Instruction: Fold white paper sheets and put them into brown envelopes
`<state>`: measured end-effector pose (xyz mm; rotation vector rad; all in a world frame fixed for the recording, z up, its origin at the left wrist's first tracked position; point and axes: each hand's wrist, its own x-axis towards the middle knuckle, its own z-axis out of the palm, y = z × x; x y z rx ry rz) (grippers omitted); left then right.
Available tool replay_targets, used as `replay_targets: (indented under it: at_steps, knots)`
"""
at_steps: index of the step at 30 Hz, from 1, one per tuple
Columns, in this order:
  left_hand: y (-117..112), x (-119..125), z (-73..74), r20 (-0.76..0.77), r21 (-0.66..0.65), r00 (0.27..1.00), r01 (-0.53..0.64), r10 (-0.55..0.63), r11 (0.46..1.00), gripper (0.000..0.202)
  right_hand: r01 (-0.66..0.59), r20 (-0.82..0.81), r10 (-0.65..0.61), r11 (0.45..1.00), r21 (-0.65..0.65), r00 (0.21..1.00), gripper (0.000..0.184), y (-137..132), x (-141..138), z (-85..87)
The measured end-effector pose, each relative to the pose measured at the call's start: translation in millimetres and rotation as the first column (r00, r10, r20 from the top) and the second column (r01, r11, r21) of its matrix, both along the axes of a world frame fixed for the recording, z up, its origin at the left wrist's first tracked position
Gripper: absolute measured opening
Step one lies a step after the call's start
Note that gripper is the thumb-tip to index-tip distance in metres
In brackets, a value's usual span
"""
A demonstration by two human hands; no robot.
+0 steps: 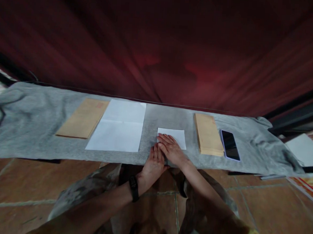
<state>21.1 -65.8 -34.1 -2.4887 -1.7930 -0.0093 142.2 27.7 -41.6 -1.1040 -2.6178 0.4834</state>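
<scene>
A small folded sheet of white paper [178,136] lies on the grey cloth in front of me. My right hand [170,148] rests flat on its left part, fingers stretched out and pointing to the upper left. Just below, my left hand [155,163] lies at the cloth's front edge, fingers extended and close against the right hand; a black watch [133,188] is on that wrist. Left of the hands lie white sheets of paper [118,128] with crease lines across the middle. Whatever lies beneath the right palm is hidden.
A brown envelope stack [82,118] lies at the left, partly beside the white sheets. Another stack of brown envelopes [208,135] lies at the right, with a phone [230,145] next to it. The grey cloth [34,123] is wrinkled at both ends. A dark red curtain [160,46] hangs behind.
</scene>
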Motion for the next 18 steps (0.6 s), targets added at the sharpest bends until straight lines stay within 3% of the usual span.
replay_targets:
  at_steps: [9, 18]
  knots:
    - [-1.0, 5.5, -12.6, 0.073, -0.029, 0.996, -0.038, 0.04, 0.999, 0.073, 0.082, 0.143, -0.096, 0.992, 0.096, 0.985, 0.05, 23.1, -13.0, -8.2]
    - [-2.9, 4.2, -13.1, 0.052, -0.024, 0.998, -0.025, 0.026, 0.999, 0.065, 0.115, 0.054, -0.121, 0.988, 0.101, 0.991, 0.054, 23.9, -5.8, -13.7]
